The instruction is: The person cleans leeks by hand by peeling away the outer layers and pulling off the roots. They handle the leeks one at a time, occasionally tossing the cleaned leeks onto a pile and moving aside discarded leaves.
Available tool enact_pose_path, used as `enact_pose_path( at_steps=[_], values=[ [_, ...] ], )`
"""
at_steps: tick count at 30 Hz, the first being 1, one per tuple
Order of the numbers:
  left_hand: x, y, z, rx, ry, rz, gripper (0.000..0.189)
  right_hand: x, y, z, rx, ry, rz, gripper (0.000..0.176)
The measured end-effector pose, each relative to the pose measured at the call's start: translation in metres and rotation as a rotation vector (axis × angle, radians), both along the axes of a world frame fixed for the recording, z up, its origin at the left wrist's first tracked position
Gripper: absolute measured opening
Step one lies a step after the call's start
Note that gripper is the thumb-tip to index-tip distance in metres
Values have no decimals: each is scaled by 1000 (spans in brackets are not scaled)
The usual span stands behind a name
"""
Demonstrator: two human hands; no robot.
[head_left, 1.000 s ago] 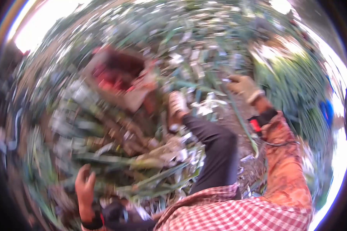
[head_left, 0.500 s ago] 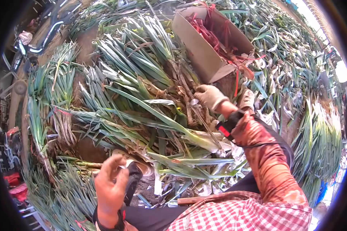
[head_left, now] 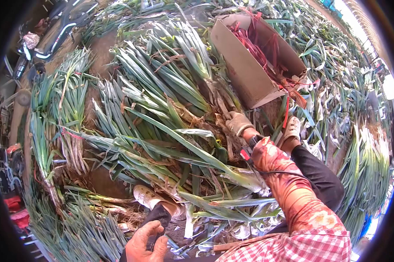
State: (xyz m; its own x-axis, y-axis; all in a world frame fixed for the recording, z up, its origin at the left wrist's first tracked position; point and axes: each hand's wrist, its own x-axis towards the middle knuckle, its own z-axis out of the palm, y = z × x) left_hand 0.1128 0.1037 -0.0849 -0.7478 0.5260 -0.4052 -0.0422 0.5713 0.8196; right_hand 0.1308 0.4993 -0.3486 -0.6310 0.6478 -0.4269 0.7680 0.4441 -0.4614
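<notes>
Leeks (head_left: 162, 105): loose heap at mid-view on the ground, leaf ends to the upper left, pale stalk ends toward the box. I log the feed from left to right.

Far left: a dark frame with bright metal bars (head_left: 59, 41); below it, a red item (head_left: 19, 219), too small for me to identify. Next, a tied bundle (head_left: 70, 109) with a red tie (head_left: 73, 134), and another bundle (head_left: 81, 229) at lower left. A beige shoe (head_left: 145, 195) sits at the heap's near edge.

Left hand (head_left: 146, 244), bare: fingers parted and slightly bent, holding nothing, just below that shoe. One long leek (head_left: 194, 153) slants across the heap.

Right hand (head_left: 239, 123), gloved: fingers bent against the stalk ends; I cannot tell whether they grip any. Just beyond stands a cardboard box (head_left: 238, 65) with red strips (head_left: 251, 46), limiting room on that side. The right shoe (head_left: 292, 129) and dark trouser leg (head_left: 317, 174) come next, then a large bundle (head_left: 365, 161).

Surface: brown ground (head_left: 103, 50), littered with leaves at upper right; glare at the right edge.
</notes>
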Motion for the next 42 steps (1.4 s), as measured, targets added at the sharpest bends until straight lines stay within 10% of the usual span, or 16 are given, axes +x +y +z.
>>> enact_pose_path(
  at_steps=[5,8,12,24,34,36,38,42],
  values=[
    [-1,2,3,-29,177,-122,33,19,-15,107,-176,458,-27,32],
    [-4,6,1,-26,241,-77,30,56,-33,143,335,668,221,27],
    [-20,6,-16,222,281,107,24,112,-78,196,318,732,241,29],
    [-72,39,3,1074,-405,374,32,182,-182,226,451,837,551,50],
    [-75,60,20,1268,-349,251,30,93,-202,249,-280,702,282,61],
    [-77,62,18,1185,-395,297,30,50,-208,259,-173,784,250,48],
    [-67,66,28,1206,-415,327,35,24,-213,282,-726,870,281,34],
    [-62,62,32,1217,-463,334,35,6,-233,276,-984,886,195,24]
  ],
)
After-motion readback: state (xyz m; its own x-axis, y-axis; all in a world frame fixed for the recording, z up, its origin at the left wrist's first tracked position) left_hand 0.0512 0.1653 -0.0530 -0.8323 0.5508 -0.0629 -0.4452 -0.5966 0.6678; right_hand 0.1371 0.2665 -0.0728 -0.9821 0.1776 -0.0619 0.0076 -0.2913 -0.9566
